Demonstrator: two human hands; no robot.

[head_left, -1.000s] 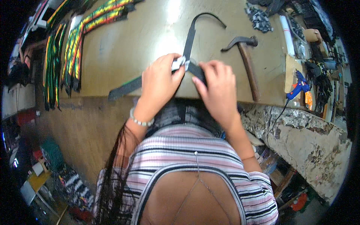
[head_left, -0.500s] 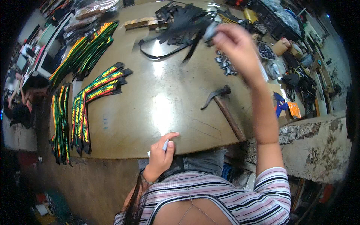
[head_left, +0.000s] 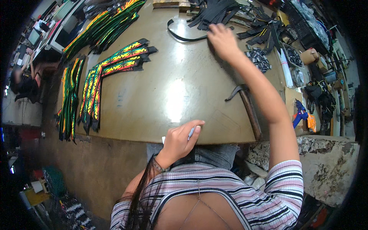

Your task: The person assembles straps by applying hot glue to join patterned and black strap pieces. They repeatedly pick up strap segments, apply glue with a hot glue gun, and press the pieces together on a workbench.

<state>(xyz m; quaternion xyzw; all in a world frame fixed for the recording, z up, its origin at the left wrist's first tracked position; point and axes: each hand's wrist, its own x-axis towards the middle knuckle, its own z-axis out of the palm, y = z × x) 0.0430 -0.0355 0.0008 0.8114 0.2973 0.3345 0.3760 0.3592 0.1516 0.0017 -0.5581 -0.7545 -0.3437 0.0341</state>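
Note:
My left hand (head_left: 178,141) is closed near the table's front edge around a slim white-and-grey pen-like stick (head_left: 191,132); most of the stick is hidden by the fingers. At the far side of the table, my right hand (head_left: 223,41) has its fingertips pressed together at the end of a curved black strap (head_left: 186,39). Just beyond those fingers lies a heap of black straps (head_left: 214,14). A claw hammer (head_left: 250,111) with a wooden handle rests below my right forearm. Small dark metal-looking pieces (head_left: 258,60) are piled to the right of that hand.
Bundles of green, yellow and red patterned straps (head_left: 92,88) lie at the left of the table (head_left: 145,103). More striped straps (head_left: 111,28) are behind them. At right are a white cone-shaped item (head_left: 286,69), blue-handled tool (head_left: 300,113) and orange packet (head_left: 311,123). Another person sits far left.
My right hand has come down onto the black strap's end; the grey-blue thing blurred at its fingers no longer shows. My left hand still holds the stick. The whole view has shifted.

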